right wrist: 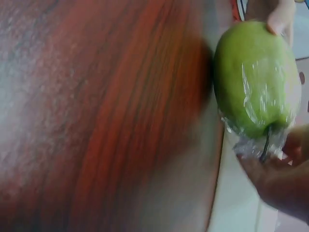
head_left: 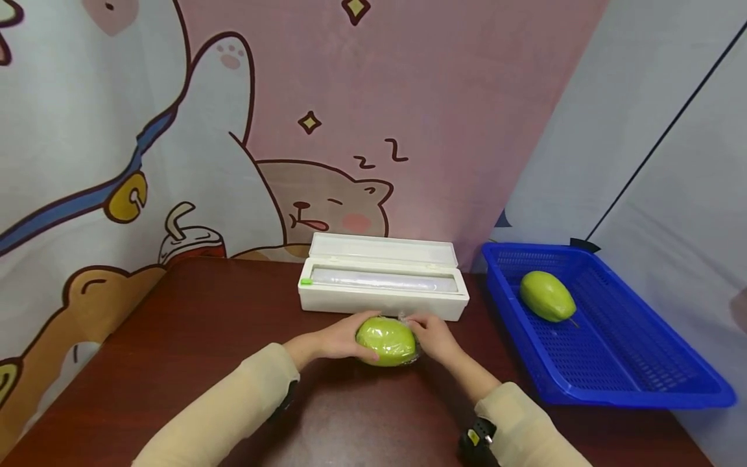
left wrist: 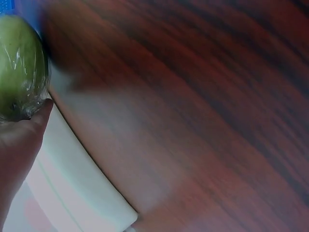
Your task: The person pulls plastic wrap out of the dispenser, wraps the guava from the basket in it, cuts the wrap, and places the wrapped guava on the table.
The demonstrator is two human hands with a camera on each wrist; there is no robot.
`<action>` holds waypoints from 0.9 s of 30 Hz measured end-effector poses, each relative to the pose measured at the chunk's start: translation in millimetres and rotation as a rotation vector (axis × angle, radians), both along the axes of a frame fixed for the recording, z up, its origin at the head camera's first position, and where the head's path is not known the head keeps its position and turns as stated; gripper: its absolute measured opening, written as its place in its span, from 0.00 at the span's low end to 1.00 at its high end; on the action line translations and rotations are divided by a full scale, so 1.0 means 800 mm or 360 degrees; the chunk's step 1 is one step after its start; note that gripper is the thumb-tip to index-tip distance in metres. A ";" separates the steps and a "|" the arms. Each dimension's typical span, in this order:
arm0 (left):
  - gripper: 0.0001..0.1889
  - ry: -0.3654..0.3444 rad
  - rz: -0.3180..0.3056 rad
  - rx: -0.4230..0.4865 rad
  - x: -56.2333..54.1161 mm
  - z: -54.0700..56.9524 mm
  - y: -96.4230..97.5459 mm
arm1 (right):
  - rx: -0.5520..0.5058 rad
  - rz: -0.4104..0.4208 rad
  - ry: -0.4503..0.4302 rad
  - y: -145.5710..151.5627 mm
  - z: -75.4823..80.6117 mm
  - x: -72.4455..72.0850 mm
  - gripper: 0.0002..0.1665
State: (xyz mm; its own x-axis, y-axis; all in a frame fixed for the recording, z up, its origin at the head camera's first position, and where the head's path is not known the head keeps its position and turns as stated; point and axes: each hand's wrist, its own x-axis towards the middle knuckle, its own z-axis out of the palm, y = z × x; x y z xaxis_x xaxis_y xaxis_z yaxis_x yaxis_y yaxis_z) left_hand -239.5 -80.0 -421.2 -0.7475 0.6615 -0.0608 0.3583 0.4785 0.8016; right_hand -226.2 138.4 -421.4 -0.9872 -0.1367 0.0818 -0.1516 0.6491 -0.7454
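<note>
A green pear-like fruit (head_left: 386, 341) with a thin dark stem is covered in clear plastic wrap and held above the table. My left hand (head_left: 344, 336) grips its left end, thumb on the near side and fingers at the back. At the stem end, my right hand (head_left: 433, 337) pinches the loose plastic wrap (right wrist: 248, 147), which is bunched around the stem. In the left wrist view, a hand (left wrist: 21, 140) touches the wrinkled film under the fruit (left wrist: 21, 63). Some fingertips are hidden behind the fruit.
Just behind the hands stands a white cling film box (head_left: 382, 299), its lid raised and a film roll (head_left: 382, 279) inside. A blue plastic basket (head_left: 618, 363) at the right holds another green fruit (head_left: 546, 296). The dark wooden table (head_left: 192, 324) meets a printed cloth backdrop.
</note>
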 end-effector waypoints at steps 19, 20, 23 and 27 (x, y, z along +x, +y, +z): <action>0.46 0.0462 0.0189 -0.0096 0.002 -0.002 0.003 | 0.0367 0.0748 0.0229 0.015 -0.007 0.000 0.52; 0.45 0.0459 0.0192 -0.0078 0.002 -0.001 0.003 | 0.0371 0.0756 0.0238 0.015 -0.006 0.000 0.51; 0.40 0.0462 0.0202 -0.0067 0.000 0.001 0.001 | 0.0354 0.0779 0.0237 0.015 -0.004 -0.002 0.50; 0.37 0.0450 0.0208 -0.0091 -0.002 0.003 -0.001 | 0.0362 0.0785 0.0252 0.014 -0.001 -0.003 0.52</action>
